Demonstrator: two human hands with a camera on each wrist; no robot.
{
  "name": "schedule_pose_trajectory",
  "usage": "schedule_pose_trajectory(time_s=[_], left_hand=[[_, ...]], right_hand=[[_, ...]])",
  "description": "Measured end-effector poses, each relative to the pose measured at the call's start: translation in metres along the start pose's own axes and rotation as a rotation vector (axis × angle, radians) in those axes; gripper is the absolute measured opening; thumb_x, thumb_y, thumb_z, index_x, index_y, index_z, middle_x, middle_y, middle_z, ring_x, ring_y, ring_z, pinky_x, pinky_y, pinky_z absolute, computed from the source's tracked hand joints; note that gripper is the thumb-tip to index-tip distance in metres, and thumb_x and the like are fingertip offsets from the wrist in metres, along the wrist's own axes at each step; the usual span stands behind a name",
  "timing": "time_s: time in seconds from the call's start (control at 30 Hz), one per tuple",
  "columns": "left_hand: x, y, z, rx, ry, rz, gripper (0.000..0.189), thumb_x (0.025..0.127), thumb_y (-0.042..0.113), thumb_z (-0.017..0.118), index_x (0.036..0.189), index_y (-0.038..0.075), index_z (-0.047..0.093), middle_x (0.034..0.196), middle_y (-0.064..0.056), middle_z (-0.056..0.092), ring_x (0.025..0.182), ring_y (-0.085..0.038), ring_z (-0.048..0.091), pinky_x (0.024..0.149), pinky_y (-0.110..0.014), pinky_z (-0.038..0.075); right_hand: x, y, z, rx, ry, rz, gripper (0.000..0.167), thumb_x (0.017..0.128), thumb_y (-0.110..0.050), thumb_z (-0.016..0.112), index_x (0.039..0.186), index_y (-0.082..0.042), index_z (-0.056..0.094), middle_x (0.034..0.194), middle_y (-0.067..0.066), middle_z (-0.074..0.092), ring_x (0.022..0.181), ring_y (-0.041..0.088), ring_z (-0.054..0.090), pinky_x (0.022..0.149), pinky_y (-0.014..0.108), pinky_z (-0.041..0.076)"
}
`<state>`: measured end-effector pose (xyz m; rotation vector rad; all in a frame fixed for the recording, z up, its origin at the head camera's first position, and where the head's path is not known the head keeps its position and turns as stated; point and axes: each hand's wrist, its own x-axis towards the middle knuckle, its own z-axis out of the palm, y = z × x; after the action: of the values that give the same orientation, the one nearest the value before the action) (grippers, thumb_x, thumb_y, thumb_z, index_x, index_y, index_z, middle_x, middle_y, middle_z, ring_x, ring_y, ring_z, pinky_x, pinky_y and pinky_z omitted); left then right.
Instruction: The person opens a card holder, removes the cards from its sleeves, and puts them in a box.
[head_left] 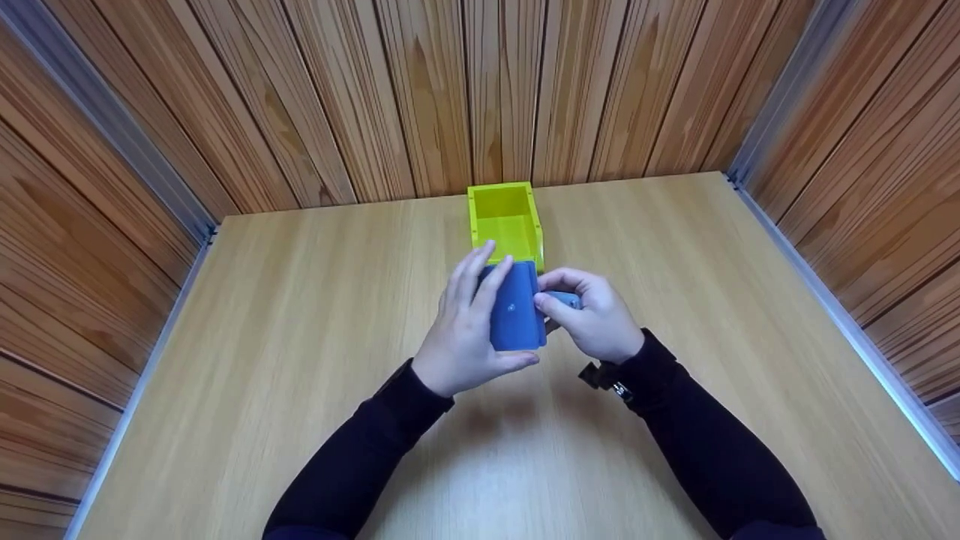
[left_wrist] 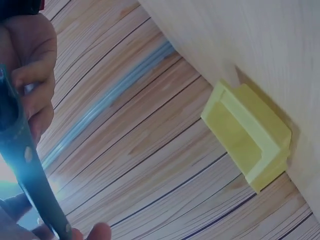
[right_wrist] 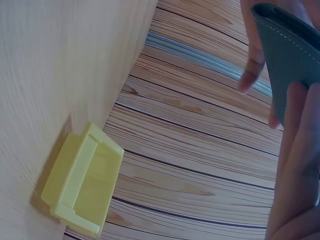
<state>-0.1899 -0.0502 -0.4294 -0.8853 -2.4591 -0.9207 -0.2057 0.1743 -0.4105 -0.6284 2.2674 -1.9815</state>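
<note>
A blue stitched case (head_left: 516, 311) with a small round stud on its face is held up over the table between both hands. My left hand (head_left: 465, 330) grips it from the left, fingers spread along its upper left side and thumb under its lower edge. My right hand (head_left: 600, 319) pinches its right edge, with the thumb in front. A small grey-blue piece (head_left: 568, 299) shows between the right thumb and fingers; I cannot tell whether it belongs to the case. In the right wrist view the case (right_wrist: 287, 60) shows a narrow, folded end, with right fingers (right_wrist: 297, 110) against its side.
Beyond the hands a yellow open bin (head_left: 506, 221) stands on the wooden table (head_left: 337, 300), near the back wall (head_left: 420, 97). Wood-plank walls with metal corner strips enclose the table at the back and both sides.
</note>
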Motion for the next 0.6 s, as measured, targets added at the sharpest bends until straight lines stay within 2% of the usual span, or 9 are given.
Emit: schedule_pose_trajectory(time_s=[0.13,0.27,0.37,0.6], left_hand=[[0.000,-0.002,0.001,0.064,-0.034,0.036,0.121,0.075,0.048,0.097,0.166,0.010,0.027,0.173,-0.011,0.026,0.159,-0.037,0.021,0.124,-0.061,0.031],[0.001,-0.005,0.000,0.045,-0.061,0.036,0.118,0.076,0.040,0.097,0.166,0.008,0.027,0.169,-0.013,0.032,0.155,-0.037,0.027,0.123,-0.061,0.032],[0.003,-0.008,-0.002,0.008,-0.089,0.011,0.119,0.076,0.040,0.097,0.167,0.010,0.025,0.166,-0.014,0.034,0.151,-0.035,0.033,0.122,-0.059,0.035],[0.006,-0.023,-0.010,-0.088,-0.171,-0.094,0.127,0.074,0.035,0.099,0.170,0.021,0.016,0.161,-0.012,0.036,0.142,-0.031,0.045,0.117,-0.054,0.044]], right_hand=[[0.001,0.005,0.001,-0.031,-0.008,0.024,0.018,0.104,-0.007,0.067,0.117,0.005,0.069,0.105,0.016,0.073,0.081,0.021,0.074,0.070,0.038,0.065],[0.002,0.008,0.001,-0.057,-0.011,0.043,0.018,0.104,-0.009,0.067,0.117,0.003,0.070,0.107,0.017,0.073,0.083,0.023,0.074,0.071,0.038,0.065],[0.004,0.011,0.000,-0.068,-0.012,0.061,0.019,0.104,-0.011,0.067,0.118,0.002,0.070,0.107,0.018,0.073,0.084,0.025,0.075,0.070,0.039,0.065],[0.010,0.021,-0.004,-0.096,0.004,0.134,0.020,0.104,-0.011,0.067,0.119,0.003,0.069,0.107,0.019,0.073,0.085,0.025,0.075,0.071,0.040,0.066]])
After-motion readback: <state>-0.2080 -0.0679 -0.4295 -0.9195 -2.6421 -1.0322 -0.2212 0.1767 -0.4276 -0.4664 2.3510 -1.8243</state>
